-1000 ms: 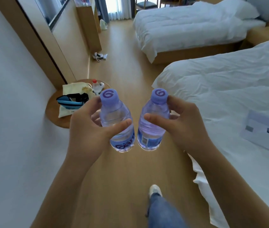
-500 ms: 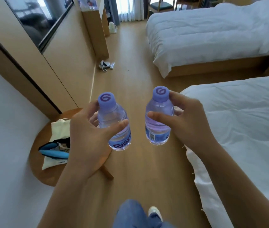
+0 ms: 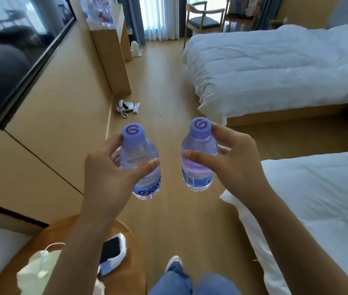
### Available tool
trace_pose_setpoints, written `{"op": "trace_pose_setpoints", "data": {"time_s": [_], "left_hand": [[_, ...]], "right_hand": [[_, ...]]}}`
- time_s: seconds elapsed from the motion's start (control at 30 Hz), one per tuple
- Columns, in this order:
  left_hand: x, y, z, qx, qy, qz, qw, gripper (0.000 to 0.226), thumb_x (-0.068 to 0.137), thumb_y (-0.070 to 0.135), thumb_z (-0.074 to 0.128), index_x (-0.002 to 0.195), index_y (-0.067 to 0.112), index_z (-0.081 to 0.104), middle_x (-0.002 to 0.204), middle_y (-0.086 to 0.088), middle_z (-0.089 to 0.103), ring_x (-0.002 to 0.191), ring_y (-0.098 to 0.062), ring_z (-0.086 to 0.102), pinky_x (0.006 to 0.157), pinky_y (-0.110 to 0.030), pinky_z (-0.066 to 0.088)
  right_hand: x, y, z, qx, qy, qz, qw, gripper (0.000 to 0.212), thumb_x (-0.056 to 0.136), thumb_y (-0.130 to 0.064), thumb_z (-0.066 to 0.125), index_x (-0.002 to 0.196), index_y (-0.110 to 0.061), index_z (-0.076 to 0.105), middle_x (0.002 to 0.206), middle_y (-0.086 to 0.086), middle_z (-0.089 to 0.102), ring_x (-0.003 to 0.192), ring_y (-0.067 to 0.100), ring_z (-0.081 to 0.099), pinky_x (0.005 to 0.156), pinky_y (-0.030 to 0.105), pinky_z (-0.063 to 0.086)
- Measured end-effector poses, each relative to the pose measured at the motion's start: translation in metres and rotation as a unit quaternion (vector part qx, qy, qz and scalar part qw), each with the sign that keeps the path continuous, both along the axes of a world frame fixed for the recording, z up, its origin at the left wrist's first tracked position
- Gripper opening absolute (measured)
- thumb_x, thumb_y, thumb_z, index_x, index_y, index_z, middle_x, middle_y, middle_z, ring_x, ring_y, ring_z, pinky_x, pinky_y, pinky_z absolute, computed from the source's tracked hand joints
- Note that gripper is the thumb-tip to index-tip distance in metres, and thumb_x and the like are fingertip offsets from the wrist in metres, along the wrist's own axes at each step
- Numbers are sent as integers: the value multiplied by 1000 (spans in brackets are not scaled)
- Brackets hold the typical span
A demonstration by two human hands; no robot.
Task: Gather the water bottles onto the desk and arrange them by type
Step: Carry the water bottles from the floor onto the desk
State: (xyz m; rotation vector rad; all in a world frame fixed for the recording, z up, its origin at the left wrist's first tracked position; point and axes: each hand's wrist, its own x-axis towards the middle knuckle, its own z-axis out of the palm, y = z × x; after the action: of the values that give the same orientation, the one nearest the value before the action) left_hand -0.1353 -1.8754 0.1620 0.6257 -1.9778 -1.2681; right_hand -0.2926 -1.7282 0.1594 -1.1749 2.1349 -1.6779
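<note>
I carry two small clear water bottles with purple caps and blue-purple labels, held upright at chest height over the wooden floor. My left hand grips the left bottle around its middle. My right hand grips the right bottle at the neck and body. Far ahead on the left, a wooden desk stands against the wall with several more bottles on top, blurred.
A round wooden side table with a cloth bag and a dark case lies below my left arm. Two white beds fill the right side. Slippers lie on the floor by the left wall. A chair stands by the window.
I have walked forward along the aisle; the round table has slid from the left side to beneath my left arm, and the desk and far bed are closer. Both bottles stay gripped.
</note>
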Motion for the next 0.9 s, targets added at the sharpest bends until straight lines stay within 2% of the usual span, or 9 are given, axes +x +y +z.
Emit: {"op": "trace_pose_setpoints", "data": {"time_s": [0.17,0.37,0.47,0.6,0.67,0.73,0.8,0.9], "left_hand": [[-87,-97,3,6,2,-3,1000,46,66,14,90,100,35,68,89,18,75,81,-2,73,69,-13,54],[-209,-208,-12,16,3,9,1000,50,66,7,89,105,31,69,88,22,75,80,1,72,68,-10,52],[-279,-268,-16,16,-2,20,1000,51,67,7,89,110,28,70,89,19,75,81,0,72,68,-11,53],[-364,-343,-9,13,1,46,999,53,67,6,88,111,29,71,90,17,76,84,-2,73,72,-15,56],[-401,-379,-4,10,1,56,998,52,68,5,88,109,31,71,91,17,76,85,-3,73,74,-16,56],[-434,-415,0,9,-3,63,998,49,68,6,88,108,30,71,91,17,76,85,-4,73,74,-18,57],[-466,-453,1,10,-3,70,997,46,68,6,88,105,30,71,89,16,76,84,-4,73,73,-19,58],[-515,-515,-4,15,-3,75,997,45,68,6,89,102,29,71,89,17,76,83,-3,73,71,-16,56]], "right_hand": [[-86,-95,1,-7,-37,3,999,48,74,-34,82,119,-26,68,101,-18,73,98,3,67,83,13,51],[-209,-214,-14,1,-42,25,999,43,75,-25,85,115,-19,72,99,-9,75,96,10,70,90,34,57],[-278,-278,-19,1,-37,34,999,47,74,-27,86,118,-21,71,102,-11,75,97,7,69,90,32,56],[-368,-362,-15,5,-42,57,997,46,72,-24,87,115,-22,73,100,-11,75,96,9,70,90,38,56],[-408,-402,-11,2,-39,68,997,45,71,-24,88,114,-22,73,99,-12,75,95,8,70,90,35,56],[-445,-441,-8,-5,-38,76,996,45,71,-24,88,114,-22,73,99,-14,75,95,6,70,88,27,55],[-480,-481,-7,-13,-40,86,995,44,72,-25,88,114,-22,73,98,-15,75,93,3,69,82,17,53],[-531,-547,-11,-12,-42,94,995,42,72,-27,87,112,-23,74,96,-15,75,90,2,70,76,11,50]]}}
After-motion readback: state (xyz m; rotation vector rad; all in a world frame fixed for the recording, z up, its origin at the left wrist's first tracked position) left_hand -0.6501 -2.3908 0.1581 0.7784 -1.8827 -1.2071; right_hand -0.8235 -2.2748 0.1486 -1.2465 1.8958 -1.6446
